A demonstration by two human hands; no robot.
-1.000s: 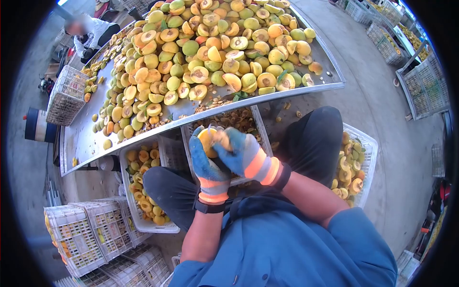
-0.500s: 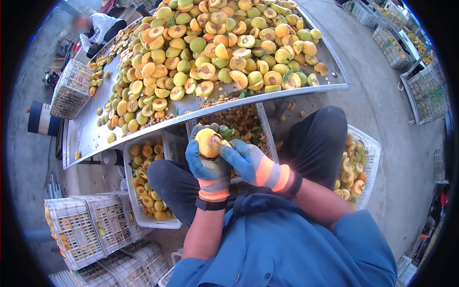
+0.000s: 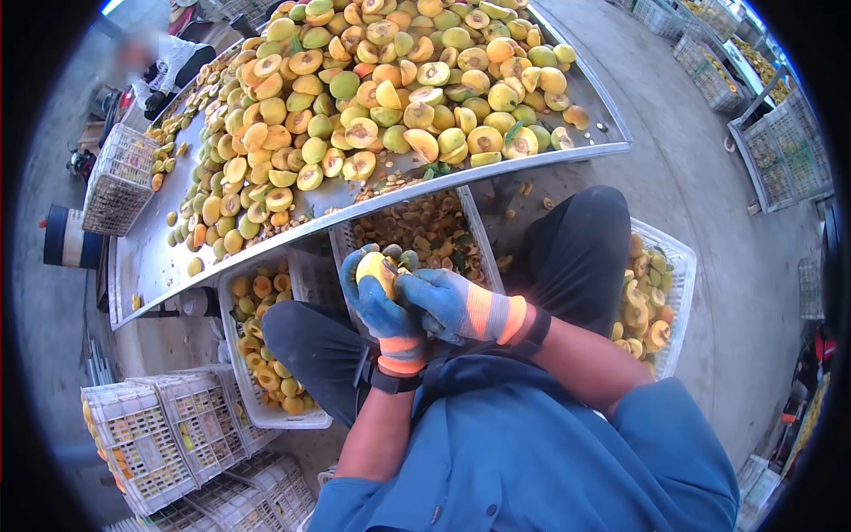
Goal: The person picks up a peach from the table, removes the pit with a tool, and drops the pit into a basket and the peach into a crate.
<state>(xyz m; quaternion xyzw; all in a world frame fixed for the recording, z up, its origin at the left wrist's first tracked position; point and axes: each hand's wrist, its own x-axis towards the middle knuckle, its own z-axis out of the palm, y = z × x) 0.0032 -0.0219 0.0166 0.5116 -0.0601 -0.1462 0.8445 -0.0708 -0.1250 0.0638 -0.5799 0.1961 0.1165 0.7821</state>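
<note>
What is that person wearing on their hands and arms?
The left hand and the right hand both wear knit gloves. The gloves are blue on the fingers and palms and grey on the backs, with orange-striped cuffs. A black strap circles the left wrist and a black band circles the right. The blue sleeves are pushed up, leaving the forearms bare.

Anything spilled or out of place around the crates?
Yes: a few scraps lie on the floor by the table edge, beside the middle crate, outside any crate. The fruit in the left hand looks normal.
</note>
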